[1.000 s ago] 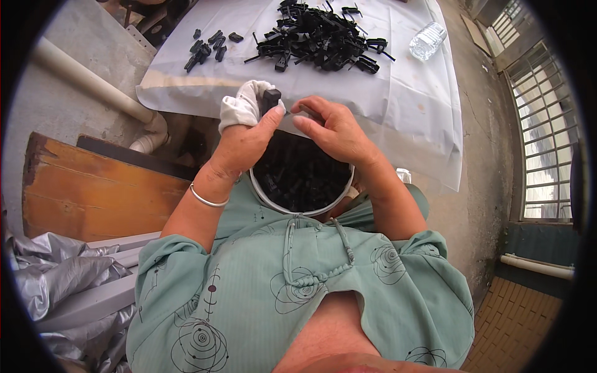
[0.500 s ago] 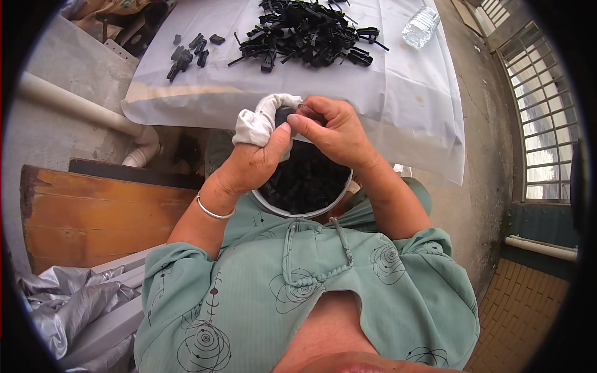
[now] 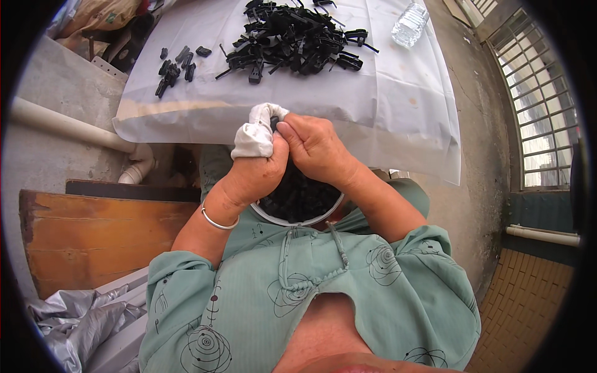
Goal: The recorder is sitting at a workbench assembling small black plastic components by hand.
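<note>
Your left hand [image 3: 264, 165], its fingers covered by a white cloth [image 3: 254, 142], is closed around a black piece [image 3: 274, 122], with the thumb bare; your right hand [image 3: 314, 146] is curled in tight against it, thumb at the piece, though you can't tell from here whether the hidden fingertips grip it. The piece sits between your hands, mostly covered. It looks like hard plastic, so expect it to be light, stiff and perhaps a little slick; the body should give the surest hold, with any thin projecting bits likelier to snap. Below your hands is a bucket [image 3: 298, 222] of black parts [image 3: 298, 196]. Beyond, on the white-covered table [image 3: 398, 112], lie a tangled black heap [image 3: 292, 40], a small cluster [image 3: 188, 57] to its left and a clear bottle [image 3: 410, 26] to its right.
</note>
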### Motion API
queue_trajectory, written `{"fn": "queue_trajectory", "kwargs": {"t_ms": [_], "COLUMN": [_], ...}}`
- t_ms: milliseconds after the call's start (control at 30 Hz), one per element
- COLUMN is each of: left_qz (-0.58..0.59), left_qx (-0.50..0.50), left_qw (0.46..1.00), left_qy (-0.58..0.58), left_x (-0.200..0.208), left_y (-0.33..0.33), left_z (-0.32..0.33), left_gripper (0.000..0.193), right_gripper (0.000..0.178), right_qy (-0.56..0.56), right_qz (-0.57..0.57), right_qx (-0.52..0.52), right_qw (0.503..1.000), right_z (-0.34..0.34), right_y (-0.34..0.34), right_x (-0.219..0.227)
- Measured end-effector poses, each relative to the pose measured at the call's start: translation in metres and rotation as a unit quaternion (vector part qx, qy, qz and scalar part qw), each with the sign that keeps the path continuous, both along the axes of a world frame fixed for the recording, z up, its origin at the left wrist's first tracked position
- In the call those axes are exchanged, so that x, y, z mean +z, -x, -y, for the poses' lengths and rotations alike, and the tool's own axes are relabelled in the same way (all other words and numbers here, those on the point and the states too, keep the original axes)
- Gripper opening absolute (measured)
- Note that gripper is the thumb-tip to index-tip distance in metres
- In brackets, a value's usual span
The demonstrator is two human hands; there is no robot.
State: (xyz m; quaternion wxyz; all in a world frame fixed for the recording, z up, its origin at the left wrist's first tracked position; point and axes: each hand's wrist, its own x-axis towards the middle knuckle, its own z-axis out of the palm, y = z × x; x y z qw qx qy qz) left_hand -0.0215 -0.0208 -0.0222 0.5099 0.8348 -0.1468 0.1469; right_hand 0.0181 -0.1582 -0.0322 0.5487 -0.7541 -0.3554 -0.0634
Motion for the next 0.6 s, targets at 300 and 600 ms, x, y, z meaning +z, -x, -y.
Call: {"fn": "queue_trajectory", "kwargs": {"t_ms": [300,600], "left_qz": [0.101,0.121], "left_qx": [0.107,0.209], "left_qw": [0.962,0.922], "left_qy": [-0.231,-0.303], "left_x": [0.014,0.008], "left_y": [-0.077,-0.078], "left_z": [-0.092,-0.128], "left_gripper": [0.043,0.03], "right_gripper": [0.016,0.023], "right_qy": [0.183,0.33], "right_qz": [0.116,0.076], "right_qx": [-0.316,-0.303], "right_qw": [0.924,0.891], "right_z": [0.058,0.085], "right_y": [-0.069,-0.096], "right_x": [0.015,0.0]}}
